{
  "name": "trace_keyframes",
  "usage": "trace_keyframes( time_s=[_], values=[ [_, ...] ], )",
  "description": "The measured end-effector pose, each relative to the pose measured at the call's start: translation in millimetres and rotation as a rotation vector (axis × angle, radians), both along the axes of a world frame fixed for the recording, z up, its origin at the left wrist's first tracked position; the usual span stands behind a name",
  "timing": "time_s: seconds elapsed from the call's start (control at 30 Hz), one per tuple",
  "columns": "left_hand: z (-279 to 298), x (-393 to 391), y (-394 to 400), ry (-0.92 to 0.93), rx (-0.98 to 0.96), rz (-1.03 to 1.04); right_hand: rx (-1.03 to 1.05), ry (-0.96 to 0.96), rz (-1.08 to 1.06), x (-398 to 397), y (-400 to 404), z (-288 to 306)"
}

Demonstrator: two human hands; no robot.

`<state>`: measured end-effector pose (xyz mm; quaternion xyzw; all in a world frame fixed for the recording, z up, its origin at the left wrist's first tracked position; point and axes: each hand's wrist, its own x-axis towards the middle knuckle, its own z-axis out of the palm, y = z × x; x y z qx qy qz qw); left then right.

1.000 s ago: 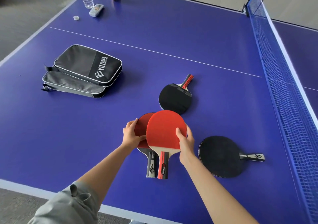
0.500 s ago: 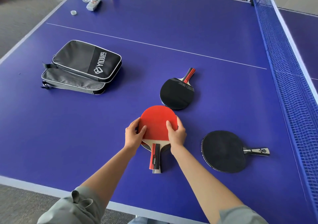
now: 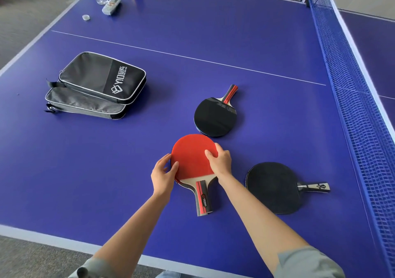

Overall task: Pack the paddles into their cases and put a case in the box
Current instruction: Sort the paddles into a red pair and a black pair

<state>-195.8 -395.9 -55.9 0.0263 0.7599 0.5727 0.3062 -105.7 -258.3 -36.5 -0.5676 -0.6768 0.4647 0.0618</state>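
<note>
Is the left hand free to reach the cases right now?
Probably not yet: the left hand grips the stacked paddles together with the right hand; the table between it and the cases looks clear.

The scene is seen through one head-worn wide-angle view, aimed forward and steeply down at the table (image 3: 235, 43) from close above its near edge.

A red-faced paddle (image 3: 192, 157) lies at the frame's centre, stacked on another paddle whose edge barely shows, handle toward the bottom. A black-faced paddle (image 3: 215, 116) lies just above it, handle pointing up-right. Another black paddle (image 3: 273, 187) lies lower right, handle pointing right. Two black and grey cases (image 3: 96, 85) lie overlapped at left.
</note>
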Motion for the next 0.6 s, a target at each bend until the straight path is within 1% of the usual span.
trace_keyframes(
  time_s=[0.1, 0.17, 0.2, 0.23, 0.33, 0.47, 0.6],
  values=[
    [-1.1, 5.6, -2.5, 0.007, -0.006, 0.02, 0.031, -0.079, 0.023, -5.5, -2.4, -2.4],
    [-0.5, 8.1, -2.1, 0.019, -0.018, 0.019, 0.127, -0.235, 0.04, -6.5, -3.6, -3.6],
    [0.0, 8.6, -1.3, 0.018, -0.019, 0.023, 0.175, -0.285, 0.047, -5.7, -4.2, -3.7],
    [0.3, 8.5, -0.7, 0.014, -0.019, 0.025, 0.196, -0.283, 0.049, -4.5, -4.7, -4.2],
    [0.6, 7.6, 1.2, -0.021, -0.01, 0.038, 0.145, -0.161, 0.052, -0.8, -5.9, -8.5],
    [0.3, 1.1, 6.1, -0.106, 0.003, 0.088, 0.145, -0.029, -0.048, 5.7, -13.3, -10.7],
    [-0.2, -21.5, 17.0, -0.07, -0.057, -0.01, 0.118, 0.083, -0.156, 9.5, -29.5, -16.5]
  ],
)
